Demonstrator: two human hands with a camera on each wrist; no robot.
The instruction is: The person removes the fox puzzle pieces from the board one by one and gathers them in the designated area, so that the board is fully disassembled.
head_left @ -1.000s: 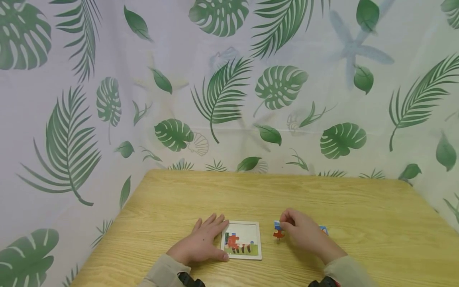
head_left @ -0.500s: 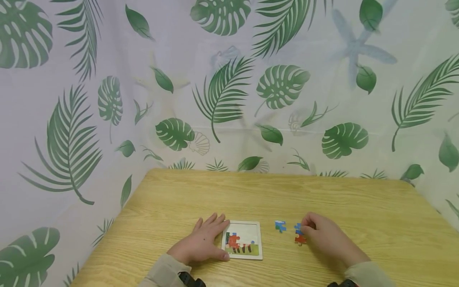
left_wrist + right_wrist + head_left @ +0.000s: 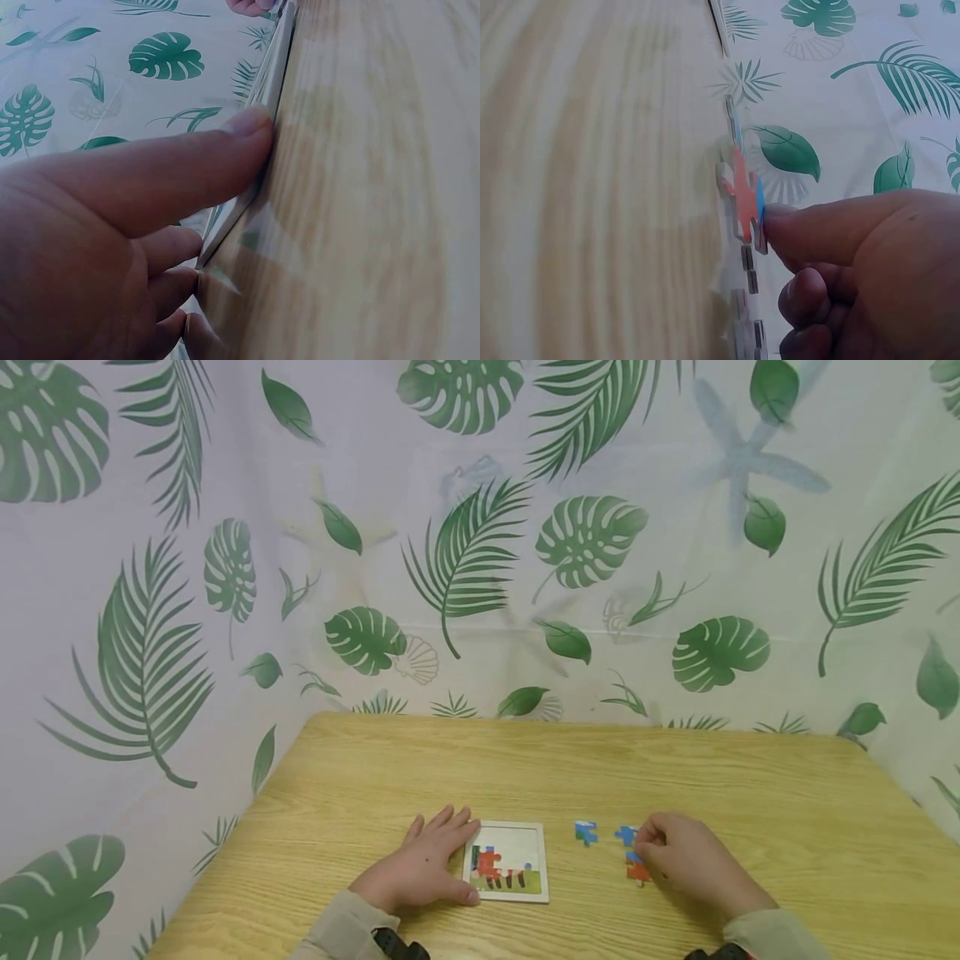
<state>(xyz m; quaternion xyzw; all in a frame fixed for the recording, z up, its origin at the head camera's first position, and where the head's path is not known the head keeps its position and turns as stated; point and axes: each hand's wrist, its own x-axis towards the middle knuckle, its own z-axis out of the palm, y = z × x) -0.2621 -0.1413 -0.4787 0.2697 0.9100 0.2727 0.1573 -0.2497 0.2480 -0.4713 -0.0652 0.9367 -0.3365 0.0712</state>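
In the head view my left hand (image 3: 423, 862) lies with fingers spread along the left edge of a puzzle tray (image 3: 545, 860). The left wrist view shows its thumb (image 3: 225, 146) against the tray's side (image 3: 238, 225). Joined pieces with red, green and striped parts fill the tray's lower part; its upper part shows a bare pale base. To the right, my right hand (image 3: 690, 860) pinches a red and blue puzzle piece (image 3: 637, 868) between thumb and finger. The right wrist view shows this piece (image 3: 744, 199) tilted up at the table. The right hand's other fingers are curled.
A blue and green puzzle piece (image 3: 586, 832) lies between the tray and the right hand. Another blue piece (image 3: 626, 835) lies just beyond the held one. More piece edges (image 3: 748, 259) show in the right wrist view. A leaf-print cloth (image 3: 480, 568) hangs behind the wooden table (image 3: 420, 760).
My right hand has carried the red and blue piece rightward from beside the tray, then slightly nearer me. Blue pieces it hid now show. The left hand has stayed on the tray.
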